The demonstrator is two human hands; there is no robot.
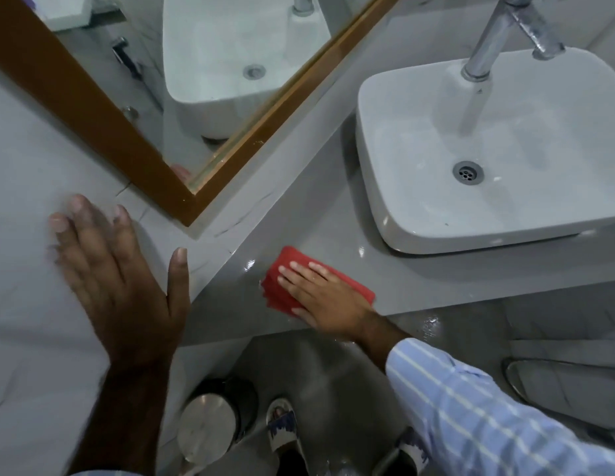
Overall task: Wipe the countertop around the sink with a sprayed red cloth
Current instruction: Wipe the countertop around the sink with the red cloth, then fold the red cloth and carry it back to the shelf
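Pressing flat with fingers stretched out and nothing clenched, the right hand (328, 298) lies palm-down on the folded red cloth (288, 266), pinning it to the grey desk (333, 214) rather than gripping it. The cloth sits under the fingers and palm, with its red edges showing beyond the fingertips, along the thumb side and past the little-finger side. Its long axis runs on a slant, from the corner ahead of the fingertips back toward the desk's front edge beside the wrist, crosswise to the line of the fingers. The fingers point away from the person, toward the wall to the left of the sink. A wet sheen shows on the desk just ahead of the fingertips. Behind the wrist a blue-and-white striped sleeve (477, 407) runs back toward the person. Beyond the hand and off to its right, the white sink (388, 187) stands on the desk, apart from the cloth, with a chrome tap (488, 39) rising at its back. Well to the left of the right hand, the left hand (117, 290) is open, fingers spread, flat against the pale wall (21, 159), holding nothing. Above it hangs a mirror with a brown wooden frame (93, 108). Below the desk's edge, near the person's feet, stands a bin with a shiny metal lid (204, 431).
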